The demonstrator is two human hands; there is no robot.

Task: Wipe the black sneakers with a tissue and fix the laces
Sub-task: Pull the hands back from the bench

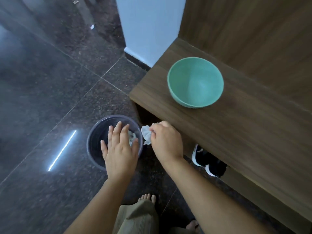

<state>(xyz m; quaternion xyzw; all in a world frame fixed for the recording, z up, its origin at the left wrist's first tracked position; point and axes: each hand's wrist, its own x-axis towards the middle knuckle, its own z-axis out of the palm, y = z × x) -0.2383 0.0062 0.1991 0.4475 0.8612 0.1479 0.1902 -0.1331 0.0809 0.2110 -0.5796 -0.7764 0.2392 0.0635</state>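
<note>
Evidently wiping is ending: right hand point(166, 141) pinches a crumpled tissue point(146, 134) beside the bin point(92, 142); left hand point(119, 146) hovers open over it. Black sneakers point(208, 162) sit under the bench point(236, 132); lace condition indiscernible.

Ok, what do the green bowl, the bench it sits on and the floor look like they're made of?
The green bowl looks like matte plastic, uniform in colour with a soft, dull sheen. The bench shows dark brown wood grain, though whether solid wood or laminate cannot be told. The floor seems to be polished dark speckled stone, granite-like, in large tiles with thin joints and a mirror-like reflection of a light.
</note>
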